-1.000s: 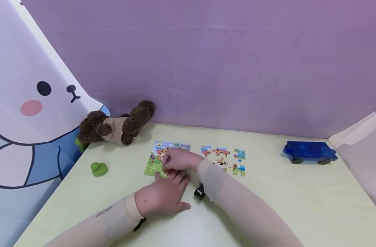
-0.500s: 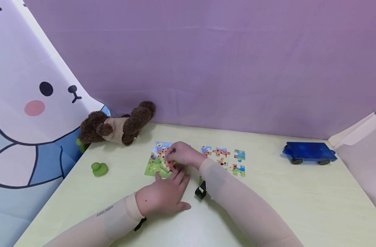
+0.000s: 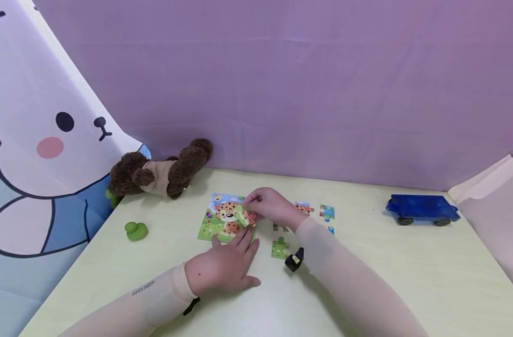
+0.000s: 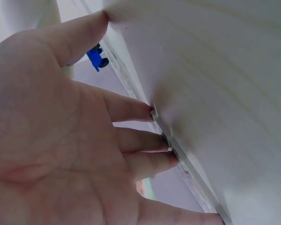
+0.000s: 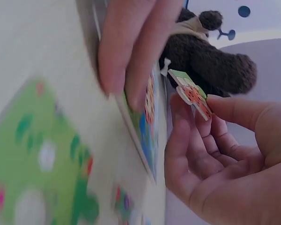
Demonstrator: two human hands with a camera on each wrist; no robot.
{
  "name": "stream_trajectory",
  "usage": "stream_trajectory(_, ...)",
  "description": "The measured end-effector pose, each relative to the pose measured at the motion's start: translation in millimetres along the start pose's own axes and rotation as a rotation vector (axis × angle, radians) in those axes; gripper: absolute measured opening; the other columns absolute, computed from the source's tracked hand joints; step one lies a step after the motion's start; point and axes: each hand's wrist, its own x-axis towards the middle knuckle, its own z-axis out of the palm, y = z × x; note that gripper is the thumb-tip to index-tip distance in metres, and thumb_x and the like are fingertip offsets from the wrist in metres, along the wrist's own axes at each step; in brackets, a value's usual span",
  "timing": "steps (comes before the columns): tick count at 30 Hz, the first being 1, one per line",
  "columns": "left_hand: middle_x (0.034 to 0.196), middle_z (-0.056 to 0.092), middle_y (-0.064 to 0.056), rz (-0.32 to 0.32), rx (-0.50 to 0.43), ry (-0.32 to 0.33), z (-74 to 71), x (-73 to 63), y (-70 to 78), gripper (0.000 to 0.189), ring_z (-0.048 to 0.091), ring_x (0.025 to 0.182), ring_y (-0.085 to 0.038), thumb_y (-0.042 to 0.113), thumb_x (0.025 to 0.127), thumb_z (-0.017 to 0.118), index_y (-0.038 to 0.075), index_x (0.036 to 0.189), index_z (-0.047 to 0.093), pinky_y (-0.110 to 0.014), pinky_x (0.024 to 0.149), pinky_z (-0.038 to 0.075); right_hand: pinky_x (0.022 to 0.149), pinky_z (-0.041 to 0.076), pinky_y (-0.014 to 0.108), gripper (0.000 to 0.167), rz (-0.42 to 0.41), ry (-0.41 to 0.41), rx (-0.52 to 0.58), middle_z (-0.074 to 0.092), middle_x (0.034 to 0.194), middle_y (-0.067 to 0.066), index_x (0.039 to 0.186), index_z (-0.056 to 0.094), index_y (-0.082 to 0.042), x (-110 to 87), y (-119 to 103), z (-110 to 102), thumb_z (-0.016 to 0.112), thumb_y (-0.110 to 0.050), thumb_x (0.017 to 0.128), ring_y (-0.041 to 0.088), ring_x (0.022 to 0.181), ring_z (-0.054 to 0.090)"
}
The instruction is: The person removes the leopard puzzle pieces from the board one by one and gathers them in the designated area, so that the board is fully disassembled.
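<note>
My right hand (image 3: 275, 207) pinches a jigsaw piece (image 3: 246, 216) between thumb and fingertips, just above the right side of the puzzle board (image 3: 209, 228). In the right wrist view this jigsaw piece (image 5: 193, 95) is green with orange, dark-spotted parts, held tilted and apart from the board. The board carries a cartoon leopard on grass under blue sky. My left hand (image 3: 224, 266) lies with fingers spread at the board's front edge. The left wrist view has these straight fingertips touching that edge. Loose jigsaw pieces lie right of the board, some partly hidden by my right arm.
A green loose piece (image 3: 279, 249) lies nearest, by my right wrist. A brown plush toy (image 3: 157, 177) lies at the back left, a green duck toy (image 3: 136, 231) in front of it. Far right stands a blue toy wagon (image 3: 422, 207). A purple cloth (image 3: 302, 93) hangs behind.
My right hand has lifted the spotted jigsaw piece off the board and moved right, uncovering the leopard picture and the near loose piece. The left hand has stayed in place.
</note>
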Motion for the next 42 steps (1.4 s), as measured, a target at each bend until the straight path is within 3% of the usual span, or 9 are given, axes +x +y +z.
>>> stream_trajectory(6, 0.182, 0.006, -0.013, -0.001, -0.015, -0.001, 0.1, 0.7, 0.3, 0.099, 0.010, 0.170, -0.034, 0.077, 0.100, 0.050, 0.014, 0.172, 0.025, -0.089, 0.113, 0.031, 0.083, 0.067, 0.039, 0.021, 0.036, 0.002, 0.001, 0.071, 0.109, 0.009, 0.120, 0.070, -0.010, -23.5, 19.3, -24.4, 0.066, -0.026, 0.107, 0.021, 0.091, 0.074)
stream_trajectory(16, 0.182, 0.007, -0.013, -0.005, -0.016, -0.010, -1.9, 0.5, 1.4, 0.099, 0.009, 0.170, -0.033, 0.077, 0.100, 0.051, 0.015, 0.172, 0.025, -0.089, 0.113, 0.030, 0.079, 0.067, 0.037, 0.023, 0.064, 0.037, -0.047, 0.070, 0.105, 0.010, 0.119, 0.068, -0.005, -61.2, 42.6, -60.6, 0.066, -0.024, 0.107, 0.021, 0.083, 0.072)
stream_trajectory(25, 0.182, 0.007, -0.013, 0.002, -0.021, -0.003, -0.6, 0.8, 0.2, 0.098, 0.009, 0.170, -0.034, 0.076, 0.100, 0.051, 0.014, 0.172, 0.025, -0.089, 0.113, 0.030, 0.079, 0.068, 0.044, 0.026, 0.046, -0.004, -0.012, 0.067, 0.104, 0.012, 0.118, 0.066, 0.000, -83.6, 57.1, -81.0, 0.069, -0.022, 0.105, 0.021, 0.084, 0.071)
stream_trajectory(33, 0.182, 0.008, -0.015, 0.015, -0.040, 0.012, -0.1, 0.1, -0.6, 0.098, 0.009, 0.170, -0.035, 0.074, 0.100, 0.053, 0.012, 0.171, 0.026, -0.090, 0.113, 0.030, 0.075, 0.066, 0.038, 0.018, 0.002, -0.154, -0.094, 0.070, 0.101, 0.007, 0.111, 0.070, -0.007, -91.8, 68.8, -90.3, 0.072, -0.023, 0.104, 0.017, 0.080, 0.069)
stream_trajectory(38, 0.182, 0.008, -0.015, 0.017, -0.040, 0.014, 0.4, 0.1, -0.9, 0.098, 0.009, 0.170, -0.036, 0.075, 0.100, 0.052, 0.012, 0.171, 0.026, -0.090, 0.112, 0.029, 0.073, 0.064, 0.033, 0.013, -0.055, -0.269, -0.162, 0.070, 0.092, 0.004, 0.107, 0.073, -0.012, -94.0, 72.5, -87.9, 0.075, -0.024, 0.102, 0.013, 0.078, 0.065)
stream_trajectory(42, 0.182, 0.008, -0.015, 0.018, -0.037, 0.016, 0.3, -0.2, -0.8, 0.098, 0.010, 0.170, -0.036, 0.075, 0.100, 0.052, 0.012, 0.171, 0.026, -0.090, 0.113, 0.029, 0.073, 0.064, 0.032, 0.011, -0.064, -0.311, -0.198, 0.071, 0.092, 0.003, 0.106, 0.073, -0.015, -93.2, 74.4, -83.8, 0.075, -0.025, 0.102, 0.014, 0.079, 0.065)
